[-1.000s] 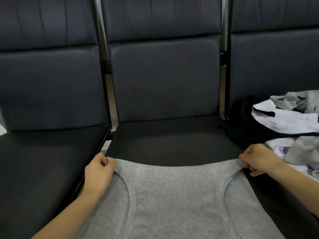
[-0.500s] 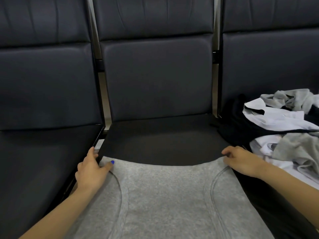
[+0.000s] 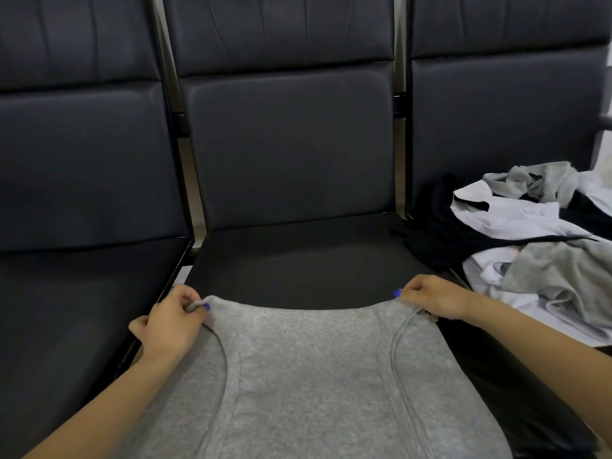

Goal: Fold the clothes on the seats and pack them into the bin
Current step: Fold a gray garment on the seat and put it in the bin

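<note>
On the middle black padded seat [image 3: 298, 260] lies the grey knit tank top [image 3: 308, 376]; your left hand [image 3: 170, 321] and right hand [image 3: 430, 298] pinch its shoulder straps — pull unevenly and it skews, creasing the fold.

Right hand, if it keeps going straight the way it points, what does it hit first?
Right hand points left along the grey ribbed tank top edge; likely first contact is the left hand, though depth is unclear.

A grey sleeveless top [image 3: 308, 376] lay spread flat over the middle seat [image 3: 298, 260], its far corners pinched up; a tangled heap of grey, white and black clothes [image 3: 536, 246] sat on the seat right of it
</note>
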The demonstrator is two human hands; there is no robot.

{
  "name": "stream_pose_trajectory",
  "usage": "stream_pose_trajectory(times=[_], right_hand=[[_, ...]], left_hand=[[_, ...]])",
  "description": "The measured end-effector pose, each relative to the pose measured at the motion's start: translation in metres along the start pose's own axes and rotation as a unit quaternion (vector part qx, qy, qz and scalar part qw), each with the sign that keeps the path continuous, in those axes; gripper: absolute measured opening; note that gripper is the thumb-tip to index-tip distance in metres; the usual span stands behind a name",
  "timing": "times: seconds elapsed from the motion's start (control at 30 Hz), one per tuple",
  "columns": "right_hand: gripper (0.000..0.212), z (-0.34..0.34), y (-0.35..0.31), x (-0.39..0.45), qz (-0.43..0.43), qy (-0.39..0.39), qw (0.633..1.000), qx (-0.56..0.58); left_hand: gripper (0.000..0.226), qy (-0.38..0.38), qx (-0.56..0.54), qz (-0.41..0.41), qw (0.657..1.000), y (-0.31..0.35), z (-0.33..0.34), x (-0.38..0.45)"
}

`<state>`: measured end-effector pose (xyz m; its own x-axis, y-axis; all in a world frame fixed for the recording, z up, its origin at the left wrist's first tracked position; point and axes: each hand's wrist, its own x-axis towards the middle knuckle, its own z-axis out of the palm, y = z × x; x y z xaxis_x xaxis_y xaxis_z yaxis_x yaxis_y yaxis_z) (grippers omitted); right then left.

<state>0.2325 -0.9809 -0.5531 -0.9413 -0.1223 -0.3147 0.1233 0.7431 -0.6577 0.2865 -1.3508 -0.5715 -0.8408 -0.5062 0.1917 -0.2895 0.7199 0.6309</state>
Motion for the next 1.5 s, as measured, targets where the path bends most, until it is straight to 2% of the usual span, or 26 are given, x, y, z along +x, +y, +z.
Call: stream_pose_trajectory(times=[0.07, 0.17, 0.2, 0.27, 0.3, 0.37, 0.47, 0.53, 0.6, 0.67, 0.73, 0.8, 0.97, 1.07, 1.17, 1.23, 1.3, 1.37, 1.43, 1.5], right_hand=[[0.017, -0.001, -0.001, 0.002, 0.015, -0.022, 0.999, -0.036], [0.012, -0.006, -0.005, -0.003, 0.037, -0.045, 0.997, -0.044], [0.014, -0.008, -0.007, -0.006, 0.04, -0.049, 0.997, -0.036], [0.019, -0.012, -0.009, -0.011, 0.043, -0.052, 0.997, -0.024], [0.023, -0.015, -0.01, -0.015, 0.042, -0.056, 0.997, -0.018], [0.031, -0.021, -0.009, -0.02, 0.038, -0.061, 0.997, 0.001], [0.034, -0.023, -0.004, -0.023, 0.036, -0.042, 0.998, 0.022], [0.026, -0.022, -0.002, -0.024, 0.034, -0.031, 0.999, 0.004], [0.019, -0.023, -0.003, -0.027, 0.037, -0.039, 0.998, -0.035], [0.021, -0.025, -0.004, -0.028, 0.043, -0.061, 0.995, -0.073], [0.012, -0.026, -0.006, -0.03, 0.049, -0.064, 0.993, -0.091], [0.003, -0.026, -0.009, -0.03, 0.048, -0.047, 0.992, -0.105], [0.028, -0.025, -0.005, -0.023, 0.01, 0.012, 0.996, -0.086], [0.026, -0.024, -0.004, -0.02, -0.027, 0.107, 0.982, -0.152], [0.02, -0.03, -0.011, -0.024, -0.035, 0.196, 0.969, -0.144], [0.015, -0.04, -0.019, -0.027, -0.056, 0.246, 0.964, -0.085], [0.013, -0.053, -0.032, -0.031, -0.083, 0.284, 0.948, 0.119], [0.013, -0.07, -0.048, -0.035, -0.119, 0.302, 0.892, 0.314], [0.012, -0.083, -0.062, -0.04, -0.149, 0.318, 0.848, 0.397], [0.013, -0.088, -0.07, -0.045, -0.184, 0.321, 0.819, 0.439]], left_hand=[[0.013, -0.003, 0.007, 0.015, 1.0, 0.009, -0.006, -0.002], [0.043, -0.061, 0.067, 0.02, 0.996, 0.02, -0.02, 0.004], [0.039, -0.082, 0.067, 0.02, 0.994, 0.022, -0.026, 0.007], [0.013, -0.113, 0.053, 0.03, 0.992, 0.025, -0.039, 0.009], [0.008, -0.118, 0.058, 0.039, 0.991, 0.026, -0.044, 0.007], [0.019, -0.103, 0.094, 0.062, 0.988, 0.024, -0.051, 0.006], [0.012, -0.058, 0.13, 0.093, 0.985, 0.027, -0.06, 0.004], [0.013, -0.04, 0.078, 0.104, 0.991, 0.028, -0.062, 0.003], [0.015, -0.041, -0.018, 0.095, 0.995, 0.031, -0.063, 0.0], [0.015, -0.049, -0.13, 0.061, 0.988, 0.034, -0.065, -0.004], [0.011, -0.053, -0.207, 0.031, 0.976, 0.035, -0.065, -0.006], [0.008, -0.051, -0.238, 0.02, 0.97, 0.036, -0.064, -0.007], [0.008, -0.044, -0.216, 0.028, 0.975, 0.036, -0.06, -0.012], [0.008, -0.048, -0.238, 0.01, 0.97, 0.035, -0.058, -0.013], [0.009, -0.042, -0.329, -0.029, 0.943, 0.032, -0.059, -0.01], [0.008, -0.034, -0.404, -0.045, 0.913, 0.033, -0.062, -0.007], [0.008, -0.031, -0.477, -0.048, 0.877, 0.037, -0.069, -0.003], [0.011, -0.028, -0.528, -0.037, 0.848, 0.043, -0.081, 0.005], [0.019, -0.026, -0.572, -0.01, 0.82, 0.047, -0.093, 0.014], [0.026, -0.014, -0.61, 0.011, 0.792, 0.052, -0.101, 0.021]])
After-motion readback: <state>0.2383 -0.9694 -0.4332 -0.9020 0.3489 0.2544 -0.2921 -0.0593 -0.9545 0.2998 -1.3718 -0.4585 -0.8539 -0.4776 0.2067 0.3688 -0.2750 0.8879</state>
